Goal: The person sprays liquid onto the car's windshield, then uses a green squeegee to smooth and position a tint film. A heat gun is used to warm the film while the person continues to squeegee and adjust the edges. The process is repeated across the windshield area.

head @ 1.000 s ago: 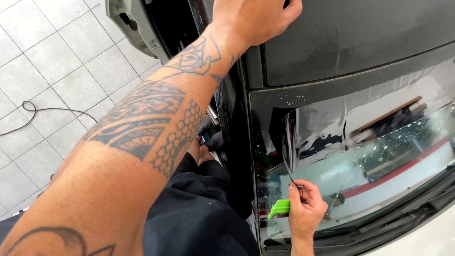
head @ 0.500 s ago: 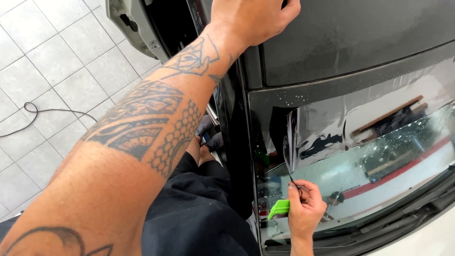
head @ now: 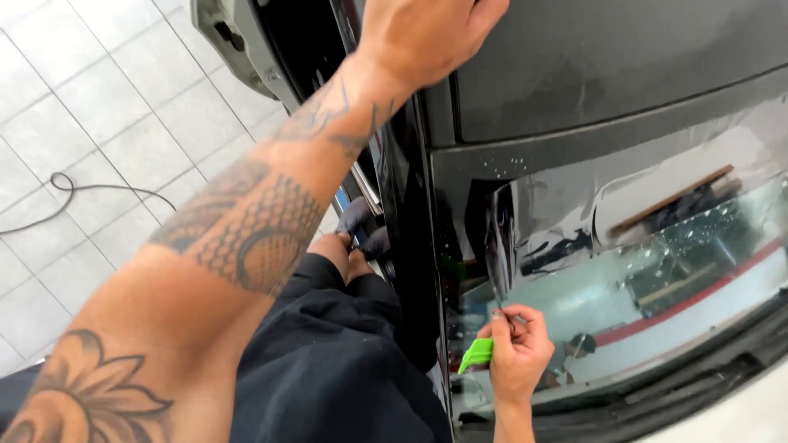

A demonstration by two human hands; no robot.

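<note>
My tattooed left arm reaches up, and my left hand (head: 427,33) rests on the car's dark upper panel (head: 624,66), its fingertips cut off by the top of the view. Low down, my right hand (head: 519,353) is closed on a small green squeegee (head: 476,354) and pinches a thin blade-like tool at the lower corner of a dark tint film (head: 574,213). The film lies on the car's side window (head: 681,303), with its left edge curled away from the glass.
The open car door's dark edge (head: 410,213) runs down the middle beside my black-clothed lap (head: 328,369). A thin black cable (head: 66,189) lies on the white tiled floor (head: 98,98) at the left. A black rubber seal (head: 706,377) borders the window's lower side.
</note>
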